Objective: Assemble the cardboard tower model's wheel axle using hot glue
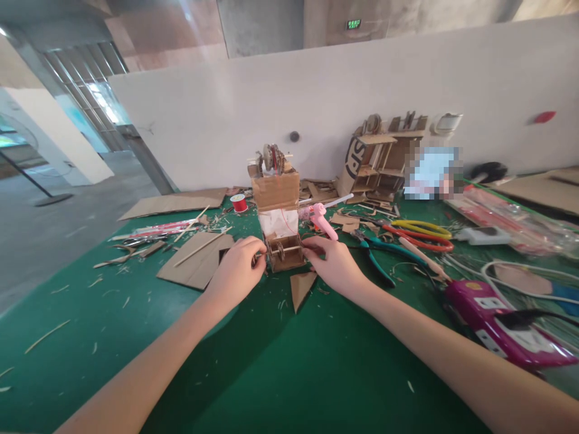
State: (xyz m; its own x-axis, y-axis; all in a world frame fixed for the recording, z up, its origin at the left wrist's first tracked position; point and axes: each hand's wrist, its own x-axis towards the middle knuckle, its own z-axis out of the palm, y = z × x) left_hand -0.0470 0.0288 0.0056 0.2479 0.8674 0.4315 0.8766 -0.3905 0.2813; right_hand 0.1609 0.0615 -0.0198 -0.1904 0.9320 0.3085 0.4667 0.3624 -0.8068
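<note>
A tall cardboard model (277, 208) with wheels and wooden axles stands on the green table (280, 374). My left hand (239, 270) is closed in a pinch at the left end of the lower wooden axle of the model's base. My right hand (332, 263) rests against the base's right side, fingers curled round that end of the axle. A triangular cardboard piece (301, 288) lies just in front of the model.
A pink glue gun (322, 219) and red thread spool (239, 203) lie behind the model. Pliers (373, 253), yellow and orange scissors (420, 235), a purple power strip (497, 322) and cables sit at right. Cardboard sheets (199, 259) and sticks lie left. Another cardboard structure (377, 163) leans on the wall.
</note>
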